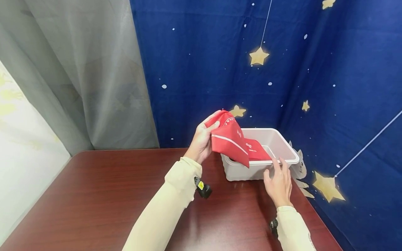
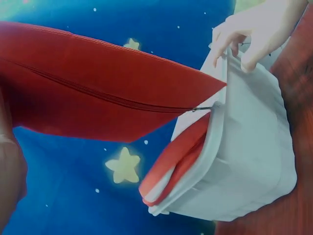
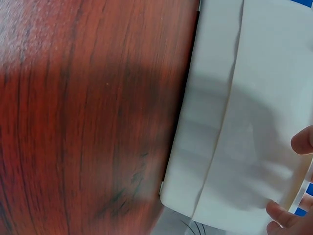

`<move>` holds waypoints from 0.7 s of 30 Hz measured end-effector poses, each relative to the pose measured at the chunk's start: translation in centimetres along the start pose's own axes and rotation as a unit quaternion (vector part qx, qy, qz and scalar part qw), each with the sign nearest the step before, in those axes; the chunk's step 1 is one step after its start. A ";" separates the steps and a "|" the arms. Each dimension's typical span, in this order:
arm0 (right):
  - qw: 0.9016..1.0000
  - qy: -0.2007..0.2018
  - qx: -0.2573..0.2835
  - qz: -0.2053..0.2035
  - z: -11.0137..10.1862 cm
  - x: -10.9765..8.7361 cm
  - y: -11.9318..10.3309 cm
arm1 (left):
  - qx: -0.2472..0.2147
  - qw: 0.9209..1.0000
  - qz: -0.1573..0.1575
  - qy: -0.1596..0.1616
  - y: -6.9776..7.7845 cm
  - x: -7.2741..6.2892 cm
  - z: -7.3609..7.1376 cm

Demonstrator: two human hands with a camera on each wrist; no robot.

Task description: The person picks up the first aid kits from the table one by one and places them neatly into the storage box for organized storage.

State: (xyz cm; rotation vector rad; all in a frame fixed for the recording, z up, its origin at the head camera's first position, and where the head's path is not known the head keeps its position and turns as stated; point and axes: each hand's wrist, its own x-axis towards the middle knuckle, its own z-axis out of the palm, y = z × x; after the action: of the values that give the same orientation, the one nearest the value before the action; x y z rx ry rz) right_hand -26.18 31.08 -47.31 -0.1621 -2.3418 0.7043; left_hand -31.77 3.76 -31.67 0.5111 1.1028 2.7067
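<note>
My left hand [image 1: 202,139] grips a red zippered pouch [image 1: 230,134] with white print, raised over the left end of a white plastic bin [image 1: 251,172]. The left wrist view shows the pouch [image 2: 98,83] from its zipper side, its corner with the zipper pull overlapping the bin's rim [image 2: 220,112]. Another red pouch [image 1: 257,150] lies inside the bin. With fingers hooked over the near rim, my right hand [image 1: 279,184] holds the bin near its right end. In the left wrist view, this hand's thumb [image 2: 252,61] is on the outer side of the wall.
The bin stands on a dark red wooden table [image 1: 125,188], near its back right edge. Behind hang a blue curtain [image 1: 201,62] with stars and a grey curtain [image 1: 110,76]. Both wrists carry small black cameras, such as the left one [image 1: 203,188].
</note>
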 end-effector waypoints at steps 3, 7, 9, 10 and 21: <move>1.000 -0.001 0.000 0.000 0.0 0.0 0.0 | -0.008 1.000 0.007 0.018 -0.3 0.4 -0.5; 1.000 0.001 0.000 -0.003 0.1 0.0 -0.1 | -0.001 0.998 0.003 0.058 -0.8 0.9 -1.5; 1.000 0.006 0.000 -0.004 0.1 0.0 -0.1 | 0.002 0.997 -0.005 0.072 -1.1 1.0 -2.0; 1.000 0.007 0.001 -0.004 0.1 0.0 -0.1 | 0.002 0.997 -0.010 0.080 -1.3 1.0 -2.3; 1.000 0.010 0.000 -0.008 0.3 0.0 0.1 | 0.009 0.999 -0.039 0.024 -2.4 0.4 -3.6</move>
State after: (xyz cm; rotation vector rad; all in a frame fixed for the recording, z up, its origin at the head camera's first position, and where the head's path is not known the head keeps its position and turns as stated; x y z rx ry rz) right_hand -26.35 31.07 -47.54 -0.1506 -2.3223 0.6913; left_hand -33.41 3.31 -35.69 0.3992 1.1358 2.6567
